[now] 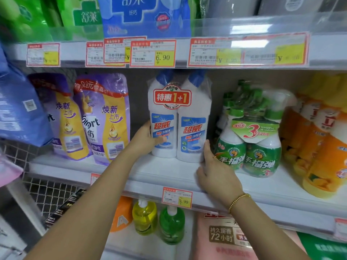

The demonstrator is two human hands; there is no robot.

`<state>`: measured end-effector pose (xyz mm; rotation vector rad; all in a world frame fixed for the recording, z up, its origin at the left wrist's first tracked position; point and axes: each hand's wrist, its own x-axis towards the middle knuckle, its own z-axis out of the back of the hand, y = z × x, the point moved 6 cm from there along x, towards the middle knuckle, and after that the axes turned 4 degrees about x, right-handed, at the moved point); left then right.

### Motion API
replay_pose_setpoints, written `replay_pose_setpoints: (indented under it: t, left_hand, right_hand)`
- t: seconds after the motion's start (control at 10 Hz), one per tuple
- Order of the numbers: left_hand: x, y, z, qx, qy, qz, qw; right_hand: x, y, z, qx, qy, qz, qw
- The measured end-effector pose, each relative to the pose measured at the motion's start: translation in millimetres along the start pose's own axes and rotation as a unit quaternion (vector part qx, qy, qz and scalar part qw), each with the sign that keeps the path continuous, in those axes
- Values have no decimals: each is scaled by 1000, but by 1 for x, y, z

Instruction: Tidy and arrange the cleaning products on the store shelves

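Observation:
A twin pack of white toilet-cleaner bottles [189,128] with blue caps, wrapped in clear film with a red "1+1" sticker, stands upright on the middle shelf [169,173]. My left hand [146,139] grips its lower left side, thumb across the front label. My right hand [216,171] rests against the pack's lower right edge, fingers up along the side. A gold bracelet is on that wrist.
Purple and yellow refill pouches [101,117] lean to the left. A green spray-bottle multipack [251,139] stands close on the right, then orange bottles [319,147]. Yellow and green pump bottles [157,220] sit on the shelf below. Price tags line the shelf edges.

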<state>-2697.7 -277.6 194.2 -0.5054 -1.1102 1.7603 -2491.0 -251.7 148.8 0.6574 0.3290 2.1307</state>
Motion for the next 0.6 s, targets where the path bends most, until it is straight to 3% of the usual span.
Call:
replay_pose_setpoints:
  t: [0.4,0.5,0.6]
  left_hand:
    - [-20,-10,3,0,-46,5,999]
    - [-39,-14,2,46,-28,22,998]
    - [-59,-32,4,83,17,-22,996]
  right_hand:
    - [3,-3,-1,-10,52,-32,998]
    - [-7,6,4,-4,108,-27,994]
    - [-16,13,49,-17,87,23,996]
